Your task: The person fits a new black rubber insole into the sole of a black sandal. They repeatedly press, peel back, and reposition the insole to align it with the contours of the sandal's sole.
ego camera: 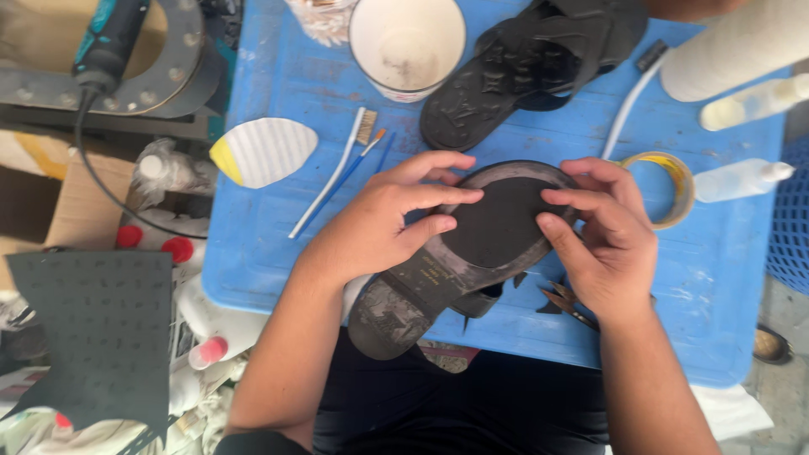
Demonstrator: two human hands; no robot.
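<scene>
Pressing a dark patch point(504, 221) onto the upturned sandal point(455, 257) at table point(278, 84) centre, left hand point(379, 227) and right hand point(602, 244), fingers flat, not gripping, risk shifting it toward 3 o'clock under uneven pressure.

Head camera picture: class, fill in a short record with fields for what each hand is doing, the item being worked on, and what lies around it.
Left hand: fingers pressing a dark sole patch onto the upturned sandal
Right hand: fingers pressing the patch's other edge
Surface: blue plastic table
Behind: second black sandal, white cup, tape roll
Left of hands: white-handled brush, small paintbrush
Off table: dark rubber sheet
</scene>
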